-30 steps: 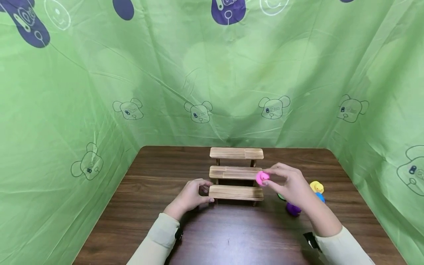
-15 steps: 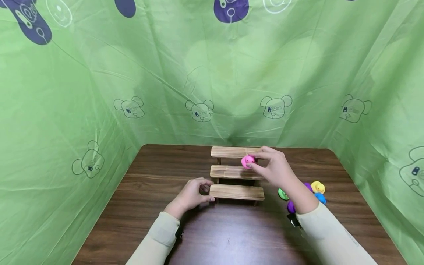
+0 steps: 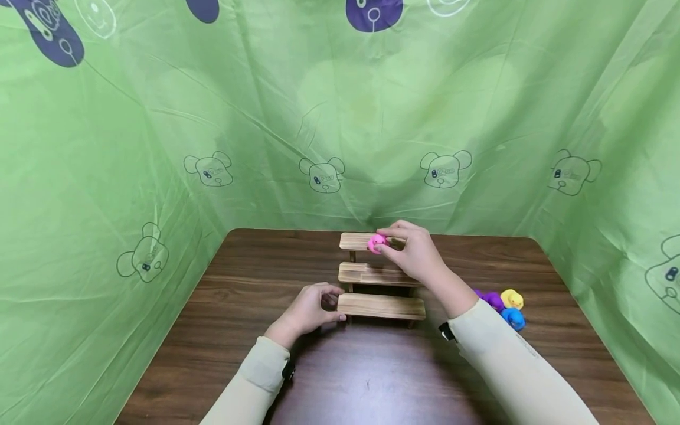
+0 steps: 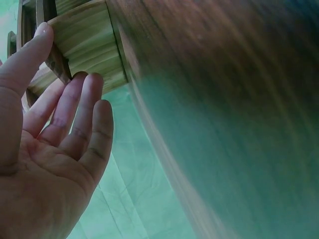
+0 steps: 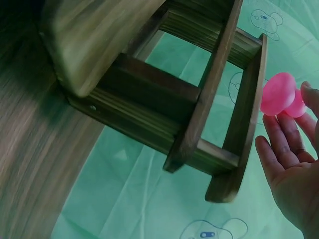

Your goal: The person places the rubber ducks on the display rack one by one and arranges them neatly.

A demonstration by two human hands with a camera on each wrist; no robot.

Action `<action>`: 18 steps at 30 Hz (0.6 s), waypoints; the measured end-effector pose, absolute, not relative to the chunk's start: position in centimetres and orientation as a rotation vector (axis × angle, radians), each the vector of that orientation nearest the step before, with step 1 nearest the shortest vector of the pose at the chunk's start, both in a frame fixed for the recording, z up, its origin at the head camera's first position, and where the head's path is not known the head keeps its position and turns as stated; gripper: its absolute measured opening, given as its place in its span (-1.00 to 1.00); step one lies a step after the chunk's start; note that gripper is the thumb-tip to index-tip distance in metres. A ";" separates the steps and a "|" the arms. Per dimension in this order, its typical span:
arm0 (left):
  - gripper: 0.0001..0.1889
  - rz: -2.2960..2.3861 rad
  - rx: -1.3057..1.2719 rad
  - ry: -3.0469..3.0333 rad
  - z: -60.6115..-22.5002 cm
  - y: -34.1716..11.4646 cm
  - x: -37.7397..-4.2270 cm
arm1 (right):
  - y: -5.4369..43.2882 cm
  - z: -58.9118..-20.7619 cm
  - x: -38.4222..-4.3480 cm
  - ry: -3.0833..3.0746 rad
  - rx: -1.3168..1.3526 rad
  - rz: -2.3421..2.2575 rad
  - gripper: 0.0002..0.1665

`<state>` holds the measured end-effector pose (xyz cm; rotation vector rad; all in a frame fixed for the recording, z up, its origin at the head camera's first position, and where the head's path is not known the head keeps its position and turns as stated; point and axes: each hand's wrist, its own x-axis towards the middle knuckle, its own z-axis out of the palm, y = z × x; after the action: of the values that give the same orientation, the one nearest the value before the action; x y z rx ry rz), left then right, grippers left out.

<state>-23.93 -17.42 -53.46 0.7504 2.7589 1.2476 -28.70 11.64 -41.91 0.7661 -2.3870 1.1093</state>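
A three-tier wooden display stand (image 3: 380, 306) is on the dark table, its steps rising toward the back. My left hand (image 3: 307, 314) holds the left end of the lowest step; in the left wrist view the thumb (image 4: 31, 59) lies on one side of the board and the fingertips on the other. A pink rubber duck (image 3: 377, 243) is pinched between thumb and fingers of my right hand (image 3: 417, 252), at the top step. From the right wrist view, the duck (image 5: 279, 93) appears right beside the top board, the stand's underside (image 5: 149, 94) facing the camera.
Right of the stand, partly behind the right forearm, sit several small rubber ducks: a yellow duck (image 3: 512, 298), a blue duck (image 3: 513, 319) and a purple duck (image 3: 494, 301). Green printed cloth (image 3: 372, 136) walls the table (image 3: 255, 271) at back and sides.
My right hand has carried the pink duck left and back, from the right end of the middle step up to the top step. The left hand has stayed on the lowest step.
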 end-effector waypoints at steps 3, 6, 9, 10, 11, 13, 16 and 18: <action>-0.48 1.238 0.750 2.770 -53.5 -17.4 -24.0 | 11.0 -42.0 -29.4 -2.386 0.751 1.104 -0.59; -0.48 1.237 0.756 2.776 -53.5 -17.5 -24.0 | 10.4 -42.0 -30.0 -2.398 0.730 1.102 -0.59; -0.48 1.237 0.761 2.777 -53.5 -17.5 -24.0 | 9.8 -42.0 -30.5 -2.426 0.717 1.095 -0.59; -0.48 1.234 0.764 2.779 -53.5 -17.5 -24.0 | 9.6 -42.1 -30.6 -2.435 0.718 1.096 -0.59; -0.48 1.230 0.767 2.782 -53.5 -17.5 -24.0 | 9.3 -42.1 -30.7 -2.443 0.723 1.096 -0.58; -0.48 1.222 0.771 2.789 -53.5 -17.5 -23.9 | 8.9 -42.0 -30.9 -2.456 0.735 1.099 -0.56; -0.48 1.204 0.775 2.800 -53.5 -17.5 -23.9 | 8.2 -42.1 -31.2 -2.475 0.748 1.101 -0.55; -0.48 1.195 0.773 2.803 -53.5 -17.5 -24.0 | 7.7 -42.2 -31.4 -2.486 0.749 1.096 -0.55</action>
<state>-23.95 -17.52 -53.51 0.7734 2.8031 1.1954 -31.38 7.74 -42.18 0.7486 -2.4862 1.0963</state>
